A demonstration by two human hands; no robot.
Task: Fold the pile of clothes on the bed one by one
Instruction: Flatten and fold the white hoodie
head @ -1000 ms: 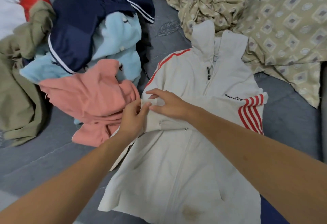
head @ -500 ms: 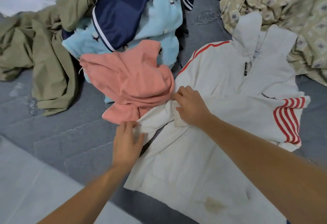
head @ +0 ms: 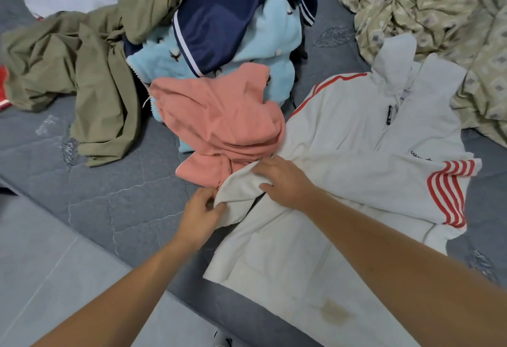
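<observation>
Under everything you have the grey quilted bed (head: 115, 209), with a rumpled patterned sheet (head: 428, 6) bunched at its far right corner. Your white hoodie (head: 343, 154) lies spread front-up at the right, hood pointing away from you, one red-striped sleeve (head: 450, 190) folded across its chest. The unfolded pile sits to its left: an olive garment (head: 90, 72), a navy piece (head: 227, 17) over a light blue fleece (head: 153, 58), and a pink top (head: 219, 124) touching the hoodie's edge. Your right hand (head: 282, 182) curls its fingers around the hoodie's near-left sleeve, while your left hand (head: 200, 212) pinches that sleeve's end.
</observation>
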